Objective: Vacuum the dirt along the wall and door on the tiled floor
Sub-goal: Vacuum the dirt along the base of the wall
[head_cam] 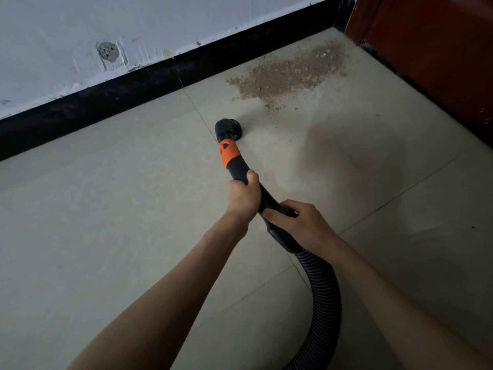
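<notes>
While two hands grip, one nozzle [231, 128] (floor-level), one dirt patch [288, 76]

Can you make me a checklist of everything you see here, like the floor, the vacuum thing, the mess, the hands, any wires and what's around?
Surface: pale tiled floor, thin grout lines.
Job's things: black vacuum nozzle on the floor, short of the dirt; orange collar behind it; brown dirt patch near wall and door, still there.
Clutter: a few stray specks near the nozzle.
Hands: left hand grips the wand higher up; right hand grips the wand where the hose joins.
Cables: no wire seen; ribbed black hose curves out of frame.
Surroundings: white wall, patched hole, black baseboard, reddish-brown door.
</notes>
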Action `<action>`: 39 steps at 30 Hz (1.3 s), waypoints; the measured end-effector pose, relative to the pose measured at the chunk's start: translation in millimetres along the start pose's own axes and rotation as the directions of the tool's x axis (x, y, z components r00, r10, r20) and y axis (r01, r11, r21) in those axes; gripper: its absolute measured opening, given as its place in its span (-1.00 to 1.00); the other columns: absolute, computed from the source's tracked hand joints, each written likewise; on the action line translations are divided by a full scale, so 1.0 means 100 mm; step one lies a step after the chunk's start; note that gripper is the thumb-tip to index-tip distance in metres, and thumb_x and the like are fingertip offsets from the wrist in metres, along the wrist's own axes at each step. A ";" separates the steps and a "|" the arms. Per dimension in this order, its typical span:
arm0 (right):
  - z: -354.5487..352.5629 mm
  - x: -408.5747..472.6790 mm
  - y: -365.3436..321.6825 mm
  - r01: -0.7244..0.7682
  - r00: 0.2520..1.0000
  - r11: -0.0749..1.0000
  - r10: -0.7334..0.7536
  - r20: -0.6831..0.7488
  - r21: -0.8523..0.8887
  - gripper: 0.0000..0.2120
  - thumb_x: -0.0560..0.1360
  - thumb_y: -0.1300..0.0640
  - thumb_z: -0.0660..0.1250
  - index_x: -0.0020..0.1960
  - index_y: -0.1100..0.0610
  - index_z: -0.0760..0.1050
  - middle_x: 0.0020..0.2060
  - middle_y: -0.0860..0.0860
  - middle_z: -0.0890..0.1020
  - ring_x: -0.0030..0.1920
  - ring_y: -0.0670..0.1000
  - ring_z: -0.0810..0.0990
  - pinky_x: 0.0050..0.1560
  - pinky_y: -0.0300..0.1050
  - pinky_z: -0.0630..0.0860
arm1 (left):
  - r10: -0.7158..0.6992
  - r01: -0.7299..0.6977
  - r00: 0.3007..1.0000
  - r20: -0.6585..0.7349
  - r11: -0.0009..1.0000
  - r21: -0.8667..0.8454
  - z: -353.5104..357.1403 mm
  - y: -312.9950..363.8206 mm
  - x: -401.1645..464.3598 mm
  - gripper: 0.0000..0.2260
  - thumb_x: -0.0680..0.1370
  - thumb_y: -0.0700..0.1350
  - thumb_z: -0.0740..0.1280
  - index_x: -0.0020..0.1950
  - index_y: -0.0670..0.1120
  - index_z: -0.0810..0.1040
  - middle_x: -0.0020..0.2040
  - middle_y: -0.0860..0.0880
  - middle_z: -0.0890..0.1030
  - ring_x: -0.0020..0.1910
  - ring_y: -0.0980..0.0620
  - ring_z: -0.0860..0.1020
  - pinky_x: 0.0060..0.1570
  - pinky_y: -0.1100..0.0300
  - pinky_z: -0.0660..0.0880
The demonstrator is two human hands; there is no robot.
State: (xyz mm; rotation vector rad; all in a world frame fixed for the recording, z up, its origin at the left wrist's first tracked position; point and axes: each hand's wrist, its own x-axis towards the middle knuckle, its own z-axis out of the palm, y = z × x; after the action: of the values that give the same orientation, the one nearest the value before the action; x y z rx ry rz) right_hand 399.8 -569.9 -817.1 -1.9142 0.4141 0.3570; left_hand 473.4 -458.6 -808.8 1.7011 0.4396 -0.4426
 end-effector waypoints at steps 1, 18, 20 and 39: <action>-0.01 -0.02 0.00 -0.003 1.000 1.000 0.003 -0.014 -0.008 -0.66 0.41 -0.19 0.41 -0.20 0.11 0.58 -0.30 0.01 0.64 -0.21 0.02 0.63 -0.20 -0.16 0.47 | 0.001 -0.001 1.000 0.011 1.000 0.001 0.02 0.00 0.00 -0.76 0.62 -0.01 0.10 -0.21 -0.07 0.30 -0.26 -0.04 0.42 -0.31 0.07 0.44 -0.34 0.25 0.42; -0.26 0.44 -0.02 -0.014 0.981 1.000 0.011 -0.195 -0.012 -0.65 0.46 -0.21 0.36 -0.28 0.04 0.47 -0.34 -0.05 0.60 -0.26 -0.06 0.59 -0.22 -0.13 0.51 | -0.033 0.008 0.986 0.164 0.988 0.151 0.47 0.41 0.53 -0.71 0.62 0.00 0.09 0.13 -0.22 0.35 -0.18 -0.08 0.47 -0.20 0.00 0.49 -0.20 0.16 0.47; -0.27 0.44 -0.01 -0.008 0.983 1.000 0.012 -0.182 0.023 -0.65 0.47 -0.20 0.36 -0.30 0.04 0.45 -0.37 -0.05 0.58 -0.29 -0.05 0.58 -0.26 -0.15 0.49 | -0.062 0.032 0.984 0.164 0.983 0.181 0.50 0.44 0.54 -0.71 0.62 0.00 0.10 0.15 -0.22 0.35 -0.17 -0.08 0.47 -0.19 -0.01 0.49 -0.15 0.14 0.47; 0.16 0.37 -0.24 -0.058 0.993 0.998 0.062 -0.104 0.039 -0.68 0.48 -0.24 0.29 -0.20 0.01 0.45 -0.32 -0.06 0.58 -0.28 -0.06 0.58 -0.22 -0.13 0.48 | -0.047 0.006 0.988 0.147 0.964 0.268 0.04 0.44 0.53 -0.67 0.60 0.07 0.16 0.14 -0.19 0.34 -0.16 -0.07 0.46 -0.22 0.05 0.48 -0.27 0.23 0.43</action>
State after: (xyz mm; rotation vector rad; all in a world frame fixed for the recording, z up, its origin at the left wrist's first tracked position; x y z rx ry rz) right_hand 443.2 -550.8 -819.2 -1.8939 0.5453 0.2868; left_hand 541.4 -467.1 -800.6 1.9060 0.3011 -0.6705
